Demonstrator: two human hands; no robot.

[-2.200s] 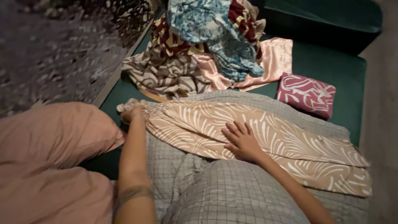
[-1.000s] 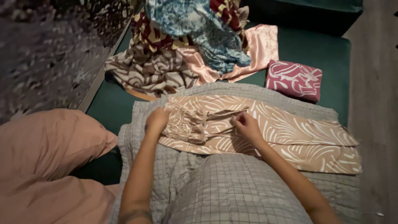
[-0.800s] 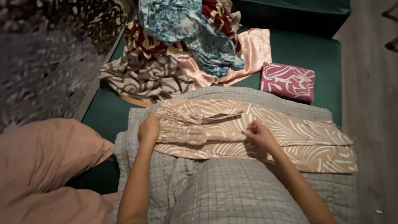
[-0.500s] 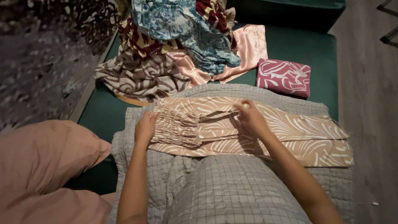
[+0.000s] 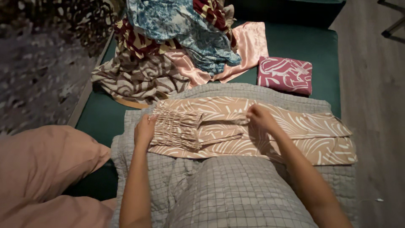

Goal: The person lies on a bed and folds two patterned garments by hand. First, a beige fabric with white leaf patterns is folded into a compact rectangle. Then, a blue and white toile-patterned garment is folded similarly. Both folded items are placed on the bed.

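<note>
Beige leaf-print garment (image 5: 261, 131) lies flat on grey quilt (image 5: 139, 169), shirred top end folded over w/ strap tucked; long skirt part not yet folded. Left hand (image 5: 144, 129) curled on the shirred edge, right hand (image 5: 260, 117) pinching fabric mid-garment.

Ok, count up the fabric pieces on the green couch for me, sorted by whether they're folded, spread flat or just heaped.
Folded: 1, the magenta patterned cloth.
Spread flat: 1, the tan leaf-print garment, under the left hand and right hand.
Heaped loose: 4 that can be told apart, the brown swirl cloth, pink satin cloth, blue print cloth and maroon-and-cream cloth.
Total: 6.
</note>
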